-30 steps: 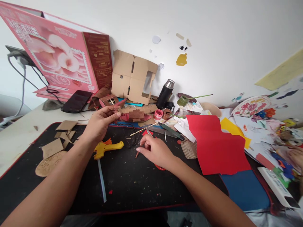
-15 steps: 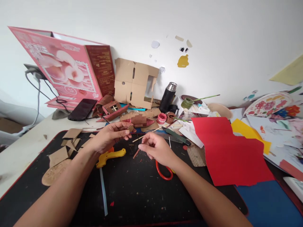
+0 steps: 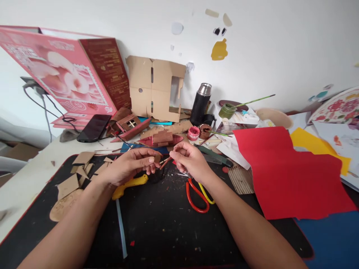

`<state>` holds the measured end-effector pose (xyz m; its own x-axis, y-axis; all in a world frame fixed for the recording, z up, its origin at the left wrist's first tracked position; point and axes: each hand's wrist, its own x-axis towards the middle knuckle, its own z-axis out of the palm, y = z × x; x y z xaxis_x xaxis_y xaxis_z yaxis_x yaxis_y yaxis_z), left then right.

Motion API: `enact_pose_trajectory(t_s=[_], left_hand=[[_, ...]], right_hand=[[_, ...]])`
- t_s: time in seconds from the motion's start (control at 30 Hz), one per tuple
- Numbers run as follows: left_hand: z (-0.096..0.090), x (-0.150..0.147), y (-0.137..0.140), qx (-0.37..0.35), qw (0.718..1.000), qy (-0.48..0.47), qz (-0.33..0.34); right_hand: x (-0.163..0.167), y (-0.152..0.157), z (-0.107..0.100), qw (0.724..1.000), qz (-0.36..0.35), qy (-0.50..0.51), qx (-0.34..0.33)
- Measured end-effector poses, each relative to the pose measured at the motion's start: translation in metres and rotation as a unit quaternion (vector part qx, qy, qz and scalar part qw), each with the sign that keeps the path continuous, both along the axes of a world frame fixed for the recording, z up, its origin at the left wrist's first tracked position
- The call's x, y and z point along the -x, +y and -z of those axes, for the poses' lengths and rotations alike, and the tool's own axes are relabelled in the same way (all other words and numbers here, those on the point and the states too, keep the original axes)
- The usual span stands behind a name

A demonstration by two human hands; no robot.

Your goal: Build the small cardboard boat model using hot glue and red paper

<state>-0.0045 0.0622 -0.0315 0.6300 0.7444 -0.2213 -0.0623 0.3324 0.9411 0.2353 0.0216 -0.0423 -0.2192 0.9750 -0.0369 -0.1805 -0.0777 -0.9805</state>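
Note:
My left hand point(image 3: 137, 164) pinches a small round brown disc point(image 3: 157, 159) between thumb and fingers. Close beside it, my right hand point(image 3: 187, 158) has its thumb and fingertips closed on a thin reddish-brown stick point(image 3: 165, 163), whose free end points toward the disc. I cannot tell whether stick and disc touch. Below my right hand lie scissors with red and yellow handles point(image 3: 198, 198), their blades mostly hidden. Under my left wrist rests a yellow glue gun point(image 3: 130, 186), partly covered. Behind the hands sits a small red-brown cardboard boat point(image 3: 162, 139).
Cardboard scraps point(image 3: 68, 185) lie left on the black mat point(image 3: 157, 231). Red paper point(image 3: 291, 175) covers the right side. Open paint jars point(image 3: 193, 133), a black thermos point(image 3: 200, 106), a green-handled knife point(image 3: 215, 155) and a phone point(image 3: 94, 128) stand or lie farther back.
The reddish-brown stick, lower by the mat before, is now up in my right hand's fingers near the disc. My right hand has risen slightly, and the view has shifted.

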Motion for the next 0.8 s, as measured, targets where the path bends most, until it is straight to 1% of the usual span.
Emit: enact_pose_trajectory(t_s=[0.17,0.37,0.57,0.8], left_hand=[[-0.0015,-0.0035,-0.0032,-0.013,0.999,0.034,0.039],[-0.0024,-0.0057,-0.0051,-0.022,0.994,0.064,0.08],[-0.0006,-0.0062,-0.0069,-0.013,0.996,0.053,0.075],[0.0007,-0.0049,-0.0068,-0.01,0.996,0.051,0.077]], right_hand=[[-0.0071,-0.0018,0.0004,0.999,0.006,0.038,0.01],[-0.0055,-0.0019,0.0001,0.999,0.002,0.04,0.022],[-0.0046,-0.0024,0.0025,0.999,-0.005,0.032,0.027],[-0.004,-0.0016,0.0055,0.999,0.007,0.041,0.03]])
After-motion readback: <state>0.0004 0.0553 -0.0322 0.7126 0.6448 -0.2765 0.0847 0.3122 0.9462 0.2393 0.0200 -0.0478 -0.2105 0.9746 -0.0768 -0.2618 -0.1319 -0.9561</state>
